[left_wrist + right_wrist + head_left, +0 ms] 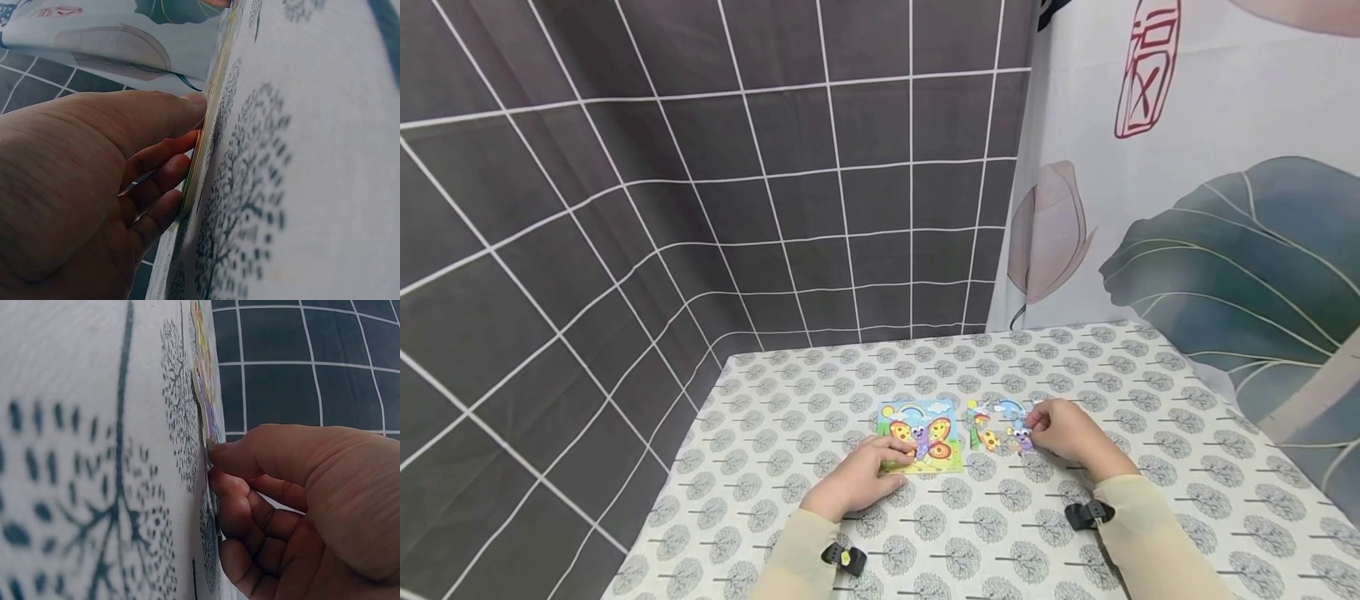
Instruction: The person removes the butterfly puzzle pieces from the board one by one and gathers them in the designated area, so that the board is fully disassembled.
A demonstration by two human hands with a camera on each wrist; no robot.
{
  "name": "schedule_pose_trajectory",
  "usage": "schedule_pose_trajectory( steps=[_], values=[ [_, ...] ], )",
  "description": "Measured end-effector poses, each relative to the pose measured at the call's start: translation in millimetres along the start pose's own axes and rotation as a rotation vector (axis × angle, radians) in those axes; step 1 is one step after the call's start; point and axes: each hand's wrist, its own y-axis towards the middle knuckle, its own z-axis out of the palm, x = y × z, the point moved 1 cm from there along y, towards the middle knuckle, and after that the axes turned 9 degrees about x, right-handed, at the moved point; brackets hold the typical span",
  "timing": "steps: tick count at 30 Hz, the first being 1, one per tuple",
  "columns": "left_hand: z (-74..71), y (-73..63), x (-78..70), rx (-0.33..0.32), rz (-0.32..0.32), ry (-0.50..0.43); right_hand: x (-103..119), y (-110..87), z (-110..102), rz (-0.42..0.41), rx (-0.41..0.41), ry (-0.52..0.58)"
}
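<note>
Black wrist straps [845,557] sit at both pale sleeves [797,554]. Left hand [861,473]: fingers extended, resting on the butterfly picture board [936,433], thumb at its edge. Right hand [1067,431]: thumb and forefinger narrowed, pinching the edge of a thin jigsaw piece [207,415] among colourful picture pieces [988,439] just right of the board. Beneath: tree-print tablecloth [775,517]. Behind: dark grid-patterned curtain [880,200]; lotus-print curtain [1075,100] at right.
</note>
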Motion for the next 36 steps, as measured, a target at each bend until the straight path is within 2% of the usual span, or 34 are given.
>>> schedule_pose_trajectory(
  steps=[22,29,36],
  values=[
    [0.3,1.9,0.0,-0.009,0.008,0.004,5.4,0.3,-1.6,0.005,0.018,0.029],
    [0.4,2.1,-2.4,-0.014,0.000,0.011,19.1,8.1,1.4,-0.032,0.026,0.000],
    [2.2,5.2,-11.0,-0.042,0.036,0.051,41.6,17.9,8.2,-0.076,0.021,-0.019]
  ],
)
